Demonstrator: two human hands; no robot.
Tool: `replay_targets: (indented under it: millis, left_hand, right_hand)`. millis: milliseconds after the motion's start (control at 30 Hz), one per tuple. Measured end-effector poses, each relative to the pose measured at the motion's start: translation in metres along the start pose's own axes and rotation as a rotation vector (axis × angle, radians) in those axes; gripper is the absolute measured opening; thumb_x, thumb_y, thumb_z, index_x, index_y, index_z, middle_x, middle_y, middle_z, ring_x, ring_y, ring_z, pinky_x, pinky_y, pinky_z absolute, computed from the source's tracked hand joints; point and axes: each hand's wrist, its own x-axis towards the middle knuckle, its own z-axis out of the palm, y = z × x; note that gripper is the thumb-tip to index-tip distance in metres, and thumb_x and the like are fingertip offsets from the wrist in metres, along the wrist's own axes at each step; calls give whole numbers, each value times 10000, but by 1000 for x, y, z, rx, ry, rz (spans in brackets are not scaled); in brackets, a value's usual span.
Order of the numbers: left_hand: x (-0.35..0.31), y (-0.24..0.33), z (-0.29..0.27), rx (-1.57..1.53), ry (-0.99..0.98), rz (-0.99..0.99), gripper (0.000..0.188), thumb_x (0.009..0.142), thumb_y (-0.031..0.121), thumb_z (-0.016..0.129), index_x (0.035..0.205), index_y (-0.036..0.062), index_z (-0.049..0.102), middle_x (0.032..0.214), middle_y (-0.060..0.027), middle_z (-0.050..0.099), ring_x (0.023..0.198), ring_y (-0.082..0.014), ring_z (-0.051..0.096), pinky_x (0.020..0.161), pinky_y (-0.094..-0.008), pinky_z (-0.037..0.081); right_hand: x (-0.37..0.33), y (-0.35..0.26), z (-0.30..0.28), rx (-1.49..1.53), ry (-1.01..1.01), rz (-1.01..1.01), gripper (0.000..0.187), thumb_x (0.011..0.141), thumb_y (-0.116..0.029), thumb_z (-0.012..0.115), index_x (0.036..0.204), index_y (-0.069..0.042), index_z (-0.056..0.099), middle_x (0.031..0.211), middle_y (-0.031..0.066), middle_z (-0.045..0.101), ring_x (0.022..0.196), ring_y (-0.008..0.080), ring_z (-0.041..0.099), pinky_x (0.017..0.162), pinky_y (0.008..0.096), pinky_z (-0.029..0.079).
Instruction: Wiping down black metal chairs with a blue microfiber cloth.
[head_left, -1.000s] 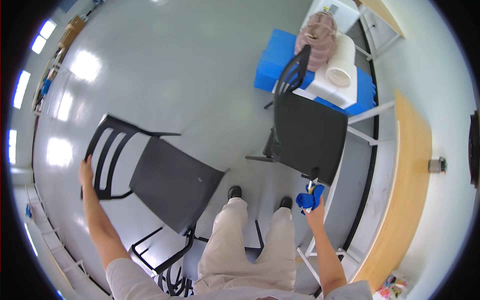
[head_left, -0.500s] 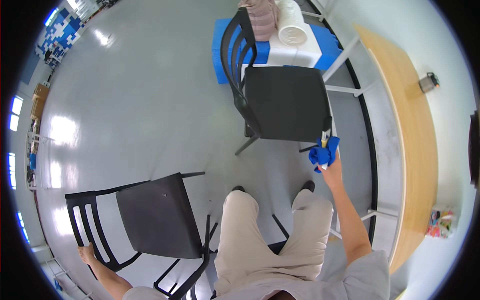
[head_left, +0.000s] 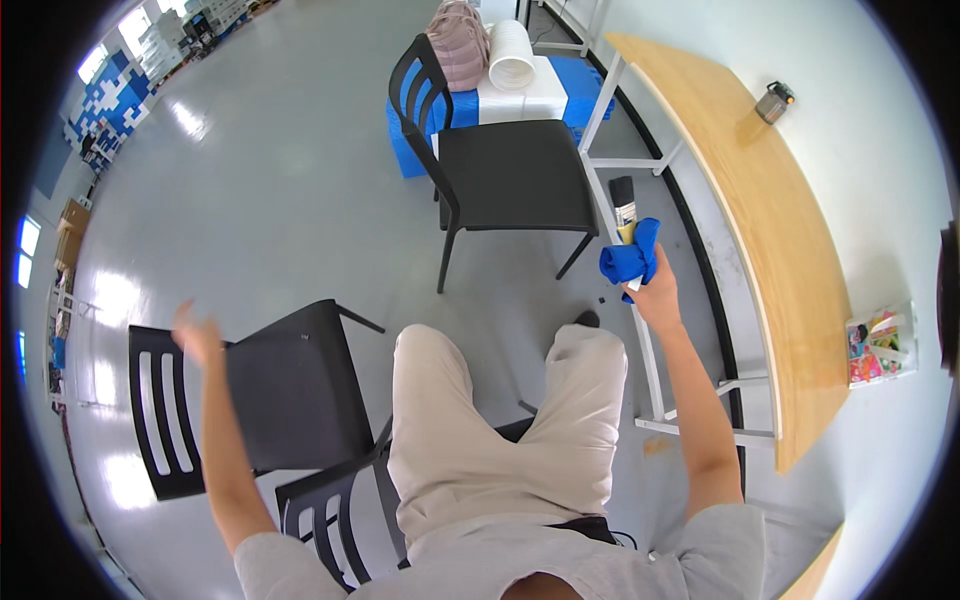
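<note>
My right hand is closed around a bunched blue cloth and a paintbrush. The brush has dark bristles pointing away from me; the cloth hides part of its handle. On the left, my left hand is in the air by the backrest of a black chair, blurred by motion, its fingers stretched out and holding nothing. That chair stands upright beside my left leg. Ahead of me, a second black chair stands with its seat towards the wooden table.
A wooden table with white legs runs along the right wall, bearing a dark container and a colourful bag. Blue and white blocks hold a pink backpack and a white ribbed tube. Another black chair's backrest is near my left side.
My left hand has let go of the left chair's backrest and moved forward and inward. My right hand has lifted the cloth and brush away from the far chair. My view has shifted right.
</note>
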Motion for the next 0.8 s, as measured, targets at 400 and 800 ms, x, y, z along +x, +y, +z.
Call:
replay_targets:
  millis: [400,800]
  left_hand:
    - [-11,335,30,-406,-710,685,535,756,242,695,1217,32,523,1262,-161,518,1157,-346,494,972,-435,404]
    - [21,399,109,-1078,-684,-150,680,733,441,728,1205,1,515,1092,-129,623,1040,-240,583,875,-334,437]
  right_hand:
    - [-17,18,-82,114,198,-64,571,712,-25,721,1220,25,465,956,101,618,855,170,607,730,296,503]
    - [66,109,-260,-626,351,246,491,634,-154,691,1084,1,567,908,183,653,870,319,641,767,384,492]
